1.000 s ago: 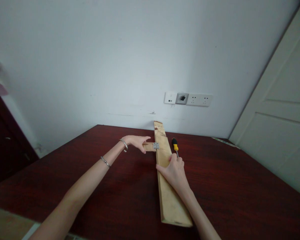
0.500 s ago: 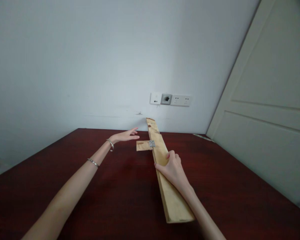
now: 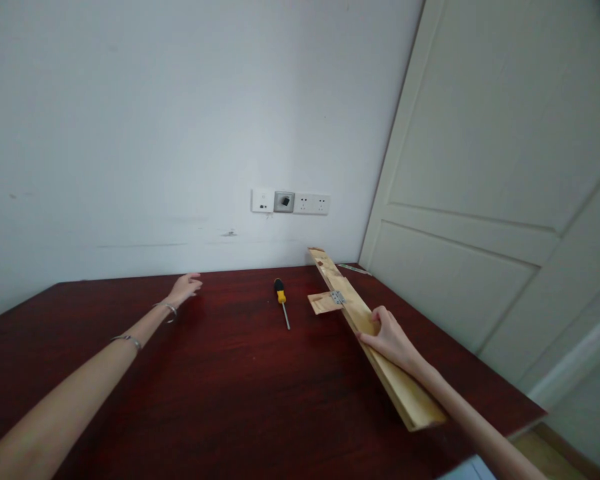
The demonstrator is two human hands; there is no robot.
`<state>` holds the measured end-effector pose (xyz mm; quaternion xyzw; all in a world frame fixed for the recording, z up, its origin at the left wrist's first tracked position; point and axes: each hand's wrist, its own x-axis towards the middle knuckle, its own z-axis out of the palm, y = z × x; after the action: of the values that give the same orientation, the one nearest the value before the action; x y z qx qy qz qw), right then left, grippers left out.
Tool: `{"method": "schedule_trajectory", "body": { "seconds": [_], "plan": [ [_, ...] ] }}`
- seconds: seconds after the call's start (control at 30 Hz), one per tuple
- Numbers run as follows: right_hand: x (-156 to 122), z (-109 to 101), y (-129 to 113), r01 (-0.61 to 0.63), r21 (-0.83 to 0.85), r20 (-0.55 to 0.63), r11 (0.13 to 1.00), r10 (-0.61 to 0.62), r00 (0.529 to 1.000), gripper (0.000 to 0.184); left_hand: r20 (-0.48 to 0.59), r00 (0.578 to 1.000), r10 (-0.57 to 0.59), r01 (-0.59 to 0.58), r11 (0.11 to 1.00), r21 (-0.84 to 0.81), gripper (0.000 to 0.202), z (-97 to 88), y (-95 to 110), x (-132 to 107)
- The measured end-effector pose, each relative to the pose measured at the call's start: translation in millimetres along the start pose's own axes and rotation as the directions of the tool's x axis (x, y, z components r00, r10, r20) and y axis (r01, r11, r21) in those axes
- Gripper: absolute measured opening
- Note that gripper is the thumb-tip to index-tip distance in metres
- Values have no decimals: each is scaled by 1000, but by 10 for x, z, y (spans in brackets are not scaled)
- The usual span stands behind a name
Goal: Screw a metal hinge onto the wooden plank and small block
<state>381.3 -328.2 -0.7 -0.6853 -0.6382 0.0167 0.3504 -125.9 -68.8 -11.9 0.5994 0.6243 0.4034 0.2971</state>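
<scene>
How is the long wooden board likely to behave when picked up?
The board is probably stiff: it looks straight. The small piece beside it might swing, as a metal hinge seems to join them. Being long, the board may dip at one end if only the right hand lifts.

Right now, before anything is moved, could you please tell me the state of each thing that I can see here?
Left hand: empty, fingers loosely bent.
Right hand: closed on the long board.
Long board: gripped, far end marked.
Hinge: spread open.
Small wood piece: joined at the hinge, outside both hands.
Screwdriver: lying on the table, unheld.
Two rightmost sockets: unplugged.
</scene>
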Motion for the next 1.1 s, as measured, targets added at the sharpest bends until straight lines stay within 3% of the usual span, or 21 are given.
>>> {"method": "schedule_trajectory", "body": {
  "seconds": [0.17, 0.37, 0.73, 1.1],
  "plan": [
    [116, 59, 338, -4, -10, 1, 1000, 4, 1000, 33, -64, 998, 20, -21, 999, -26, 44, 6, -248, 71],
    [165, 217, 475, -11, -24, 34, 1000, 11, 999, 36, -127, 982, 141, -134, 989, 66, 38, 25, -450, 140],
    [215, 351, 625, 2, -38, 22, 999, -1, 1000, 36, -86, 969, 230, -210, 958, 197, 43, 74, -488, 102],
    [209, 377, 681, -18, -41, 43, 999, 20, 999, 36, -81, 970, 228, -203, 950, 239, 40, 93, -435, 66]
  ]
}}
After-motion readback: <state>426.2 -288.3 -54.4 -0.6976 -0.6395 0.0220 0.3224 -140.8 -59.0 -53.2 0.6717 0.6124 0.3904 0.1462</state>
